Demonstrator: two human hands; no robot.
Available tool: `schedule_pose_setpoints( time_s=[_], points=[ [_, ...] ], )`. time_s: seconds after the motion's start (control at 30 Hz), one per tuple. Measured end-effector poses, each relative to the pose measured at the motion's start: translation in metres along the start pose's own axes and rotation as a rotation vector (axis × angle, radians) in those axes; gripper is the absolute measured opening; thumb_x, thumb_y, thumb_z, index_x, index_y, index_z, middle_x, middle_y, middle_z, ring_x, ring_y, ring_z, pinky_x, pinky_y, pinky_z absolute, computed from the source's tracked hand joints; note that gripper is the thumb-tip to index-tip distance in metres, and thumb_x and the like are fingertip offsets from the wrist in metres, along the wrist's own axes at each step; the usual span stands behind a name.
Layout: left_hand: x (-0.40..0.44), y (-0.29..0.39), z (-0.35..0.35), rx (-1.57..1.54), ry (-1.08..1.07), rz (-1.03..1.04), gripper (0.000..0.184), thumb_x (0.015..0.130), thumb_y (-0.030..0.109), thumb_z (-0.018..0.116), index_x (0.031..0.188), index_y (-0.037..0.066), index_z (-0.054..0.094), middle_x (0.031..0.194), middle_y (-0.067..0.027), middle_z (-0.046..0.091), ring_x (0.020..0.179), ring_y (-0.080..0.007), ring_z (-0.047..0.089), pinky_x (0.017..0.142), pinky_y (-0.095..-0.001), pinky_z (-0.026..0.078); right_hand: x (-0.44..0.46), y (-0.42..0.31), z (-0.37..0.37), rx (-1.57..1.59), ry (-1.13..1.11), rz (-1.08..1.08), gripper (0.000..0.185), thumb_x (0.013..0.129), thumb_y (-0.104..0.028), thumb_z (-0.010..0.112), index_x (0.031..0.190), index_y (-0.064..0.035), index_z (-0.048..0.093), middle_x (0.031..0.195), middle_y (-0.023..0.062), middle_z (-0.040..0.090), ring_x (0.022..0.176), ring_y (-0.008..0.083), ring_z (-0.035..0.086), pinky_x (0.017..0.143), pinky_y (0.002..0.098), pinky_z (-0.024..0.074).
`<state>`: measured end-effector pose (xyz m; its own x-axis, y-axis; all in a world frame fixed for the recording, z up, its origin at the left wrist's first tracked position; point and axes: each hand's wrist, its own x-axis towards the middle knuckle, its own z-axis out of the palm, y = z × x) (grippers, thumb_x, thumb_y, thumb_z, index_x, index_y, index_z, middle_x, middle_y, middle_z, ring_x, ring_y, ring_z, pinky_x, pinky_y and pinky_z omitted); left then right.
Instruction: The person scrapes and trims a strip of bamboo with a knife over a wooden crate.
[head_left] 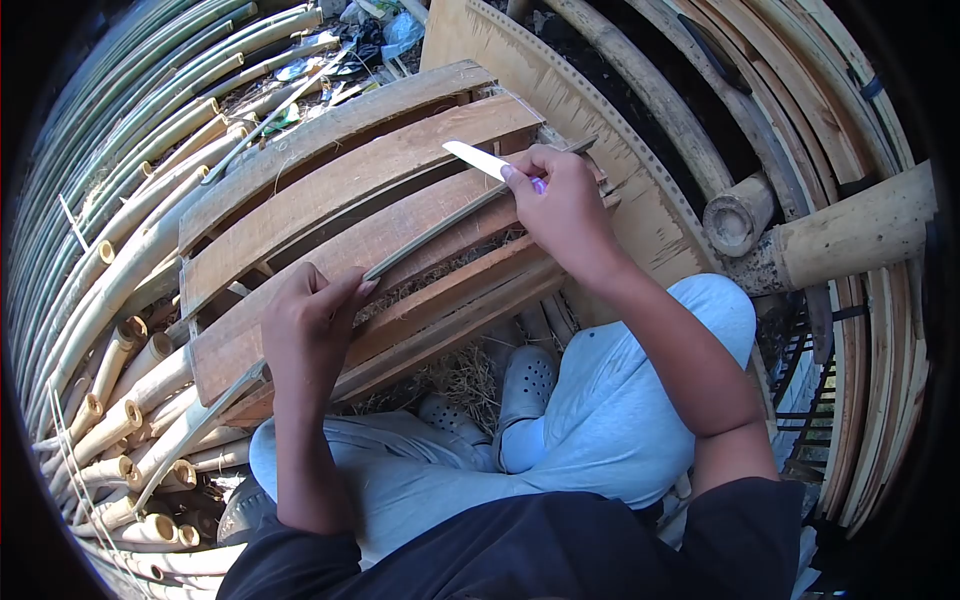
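Note:
A long, thin bamboo strip [436, 236] lies slantwise over a slatted wooden crate [330, 190] in front of my lap. My left hand [308, 318] is closed around the strip near its lower left part, with thumb and fingers pinching it. My right hand [568, 212] is closed on a knife [476, 159], whose pale blade points up and left, above the strip. A bit of purple handle shows between the fingers. The strip passes at my right hand, and its far end sticks out beyond the knuckles. Whether those fingers also grip the strip is hidden.
Stacked bamboo poles [125, 345] fill the left side. A curved plywood sheet [640, 215] stands behind the crate. At right are a thick bamboo pole [850, 240] and long wooden slats [895, 380]. Plastic litter [400, 35] lies at the top. My clog [527, 383] is below the crate.

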<state>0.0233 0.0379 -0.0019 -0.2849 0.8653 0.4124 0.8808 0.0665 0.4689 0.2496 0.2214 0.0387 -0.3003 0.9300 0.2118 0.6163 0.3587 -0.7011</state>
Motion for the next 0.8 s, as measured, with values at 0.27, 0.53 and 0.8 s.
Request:
schedule_pose_setpoints(
  time_s=[0.27, 0.53, 0.8],
  points=[
    [-0.001, 0.000, -0.001, 0.026, -0.018, 0.009, 0.014, 0.088, 0.028, 0.083, 0.098, 0.018, 0.082, 0.072, -0.0065, 0.052, 0.064, -0.0256, 0.057, 0.059, -0.0421, 0.043, 0.008, 0.021, -0.007, -0.040, 0.075, -0.038, 0.019, 0.097, -0.014, 0.072, 0.091, 0.0043, 0.071, 0.082, 0.0206, 0.072, 0.075, 0.0340, 0.072, 0.074, 0.0422, 0.0558],
    [-0.001, 0.000, -0.002, 0.013, -0.017, -0.003, 0.014, 0.089, 0.029, 0.082, 0.099, 0.019, 0.082, 0.072, -0.0065, 0.052, 0.064, -0.0256, 0.057, 0.059, -0.0421, 0.044, 0.023, 0.023, -0.030, -0.052, 0.019, 0.059, 0.021, 0.098, -0.015, 0.072, 0.091, 0.0053, 0.070, 0.083, 0.0200, 0.073, 0.076, 0.0326, 0.073, 0.074, 0.0427, 0.0559],
    [-0.002, 0.000, -0.001, 0.030, -0.006, 0.019, 0.015, 0.087, 0.028, 0.083, 0.098, 0.018, 0.083, 0.071, -0.0058, 0.052, 0.064, -0.0245, 0.057, 0.058, -0.0417, 0.043, -0.018, -0.021, 0.007, -0.030, -0.155, -0.085, 0.023, 0.097, -0.021, 0.075, 0.097, 0.0004, 0.067, 0.083, 0.0221, 0.072, 0.083, 0.0426, 0.073, 0.074, 0.0495, 0.0567]
  ],
)
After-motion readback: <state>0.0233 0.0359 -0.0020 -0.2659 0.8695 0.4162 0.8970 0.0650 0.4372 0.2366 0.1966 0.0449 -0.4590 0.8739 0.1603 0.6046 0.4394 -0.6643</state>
